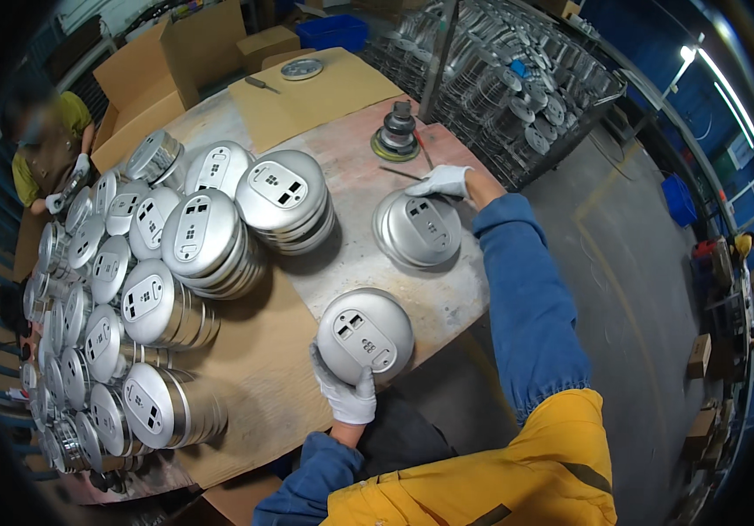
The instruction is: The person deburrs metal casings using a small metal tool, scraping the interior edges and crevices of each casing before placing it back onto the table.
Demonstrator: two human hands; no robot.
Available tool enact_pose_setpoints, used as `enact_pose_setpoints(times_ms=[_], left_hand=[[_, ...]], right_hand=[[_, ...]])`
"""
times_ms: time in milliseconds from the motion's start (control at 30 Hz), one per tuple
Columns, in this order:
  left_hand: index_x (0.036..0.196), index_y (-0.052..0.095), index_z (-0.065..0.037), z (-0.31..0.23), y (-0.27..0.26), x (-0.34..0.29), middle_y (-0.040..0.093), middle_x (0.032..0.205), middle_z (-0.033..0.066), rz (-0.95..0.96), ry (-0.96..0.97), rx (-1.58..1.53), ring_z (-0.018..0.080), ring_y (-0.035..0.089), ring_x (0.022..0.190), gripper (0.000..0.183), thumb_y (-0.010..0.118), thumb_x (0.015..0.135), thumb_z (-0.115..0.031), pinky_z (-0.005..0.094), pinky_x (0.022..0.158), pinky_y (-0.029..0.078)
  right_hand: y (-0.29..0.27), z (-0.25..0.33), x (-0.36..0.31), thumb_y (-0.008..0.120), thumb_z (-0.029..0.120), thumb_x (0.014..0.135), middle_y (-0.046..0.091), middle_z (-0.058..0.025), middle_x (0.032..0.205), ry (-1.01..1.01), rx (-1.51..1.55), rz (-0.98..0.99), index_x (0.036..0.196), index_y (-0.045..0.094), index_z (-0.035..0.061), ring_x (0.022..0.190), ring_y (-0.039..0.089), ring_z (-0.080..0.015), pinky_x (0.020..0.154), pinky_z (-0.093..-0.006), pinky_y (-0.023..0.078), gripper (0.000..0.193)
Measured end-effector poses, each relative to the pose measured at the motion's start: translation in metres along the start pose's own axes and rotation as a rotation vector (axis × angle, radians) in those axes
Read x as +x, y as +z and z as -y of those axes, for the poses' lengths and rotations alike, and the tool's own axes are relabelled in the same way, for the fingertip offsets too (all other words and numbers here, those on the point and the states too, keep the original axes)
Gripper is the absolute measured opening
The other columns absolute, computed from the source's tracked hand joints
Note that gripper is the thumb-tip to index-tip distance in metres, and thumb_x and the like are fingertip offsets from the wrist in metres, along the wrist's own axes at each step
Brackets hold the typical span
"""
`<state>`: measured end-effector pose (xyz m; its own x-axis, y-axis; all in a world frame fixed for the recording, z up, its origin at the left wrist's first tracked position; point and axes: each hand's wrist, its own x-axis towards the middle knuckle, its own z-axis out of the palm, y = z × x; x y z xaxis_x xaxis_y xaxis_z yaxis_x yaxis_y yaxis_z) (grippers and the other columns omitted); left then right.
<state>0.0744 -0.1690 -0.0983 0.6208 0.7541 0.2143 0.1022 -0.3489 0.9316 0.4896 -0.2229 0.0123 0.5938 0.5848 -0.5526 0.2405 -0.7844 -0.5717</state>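
Observation:
My left hand [347, 394], in a white glove, grips the near rim of a round, domed silver metal cover [342, 352]. Its thumb lies on the face, beside an oval recessed panel with square and round openings. My right hand [444, 182], also gloved, is at the far rim of a similar cover [421, 230] lying on the table. A thin dark rod-like tool [399, 173] runs into the closed fingers of that hand; its other end is mostly hidden. Beyond the hand stands a black orbital sander [397, 133] with a yellowish-green pad edge.
Several stacks of silver covers [197, 232] crowd the table's left half. A co-worker [48, 145] handles a part at the far left. Cardboard [324, 96] holds a screwdriver-like tool [261, 84] and a metal disc [302, 68]. A wire bin [517, 96] of metal parts stands beyond the table.

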Motion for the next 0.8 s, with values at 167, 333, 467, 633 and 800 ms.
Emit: enact_pose_setpoints(times_ms=[167,333,467,633,800], left_hand=[[0.141,0.015,0.010,-0.013,-0.001,0.003,0.033,0.139,0.0304,-0.049,0.003,0.039,0.0402,0.039,0.127,0.098,0.068,0.078,-0.043,0.0433,0.107,0.029],[0.142,0.017,0.008,-0.028,0.020,0.009,0.035,0.138,0.0296,-0.056,-0.026,-0.135,0.0396,0.040,0.126,0.094,0.070,0.078,-0.038,0.0414,0.106,0.031],[0.141,0.017,0.008,-0.024,0.017,0.016,0.032,0.140,0.0297,-0.018,0.032,0.023,0.0405,0.035,0.130,0.091,0.069,0.079,-0.033,0.0418,0.107,0.030],[0.139,0.025,0.006,-0.021,0.003,0.032,0.030,0.141,0.0303,-0.040,-0.018,-0.033,0.0424,0.030,0.133,0.078,0.065,0.083,-0.031,0.0430,0.109,0.026],[0.135,0.041,-0.005,-0.031,-0.006,0.048,0.031,0.141,0.0305,0.032,0.001,0.141,0.0458,0.027,0.133,0.057,0.058,0.089,-0.032,0.0470,0.108,0.027]], right_hand=[[0.031,-0.002,-0.015,0.071,0.063,0.067,0.065,-0.0097,0.080,-0.105,-0.073,0.063,0.096,0.071,0.0006,0.065,0.056,-0.0193,0.053,-0.0310,0.041,0.069],[0.046,-0.021,-0.027,0.070,0.058,0.072,0.063,-0.0093,0.072,-0.208,-0.119,-0.023,0.086,0.071,-0.0029,0.060,0.054,-0.0187,0.053,-0.0338,0.044,0.063],[0.056,-0.009,-0.062,0.071,0.049,0.075,0.068,-0.0097,0.075,-0.234,0.004,-0.257,0.096,0.072,0.0058,0.065,0.062,-0.0185,0.060,-0.0295,0.048,0.048],[0.102,0.013,-0.145,0.071,0.041,0.075,0.069,-0.0160,0.085,-0.286,0.172,-0.839,0.100,0.070,0.0058,0.075,0.067,-0.0238,0.070,-0.0320,0.051,0.044],[0.178,-0.001,-0.205,0.070,0.045,0.076,0.068,-0.0179,0.085,-0.077,0.044,-0.575,0.096,0.069,0.0007,0.081,0.067,-0.0294,0.072,-0.0361,0.050,0.049]])
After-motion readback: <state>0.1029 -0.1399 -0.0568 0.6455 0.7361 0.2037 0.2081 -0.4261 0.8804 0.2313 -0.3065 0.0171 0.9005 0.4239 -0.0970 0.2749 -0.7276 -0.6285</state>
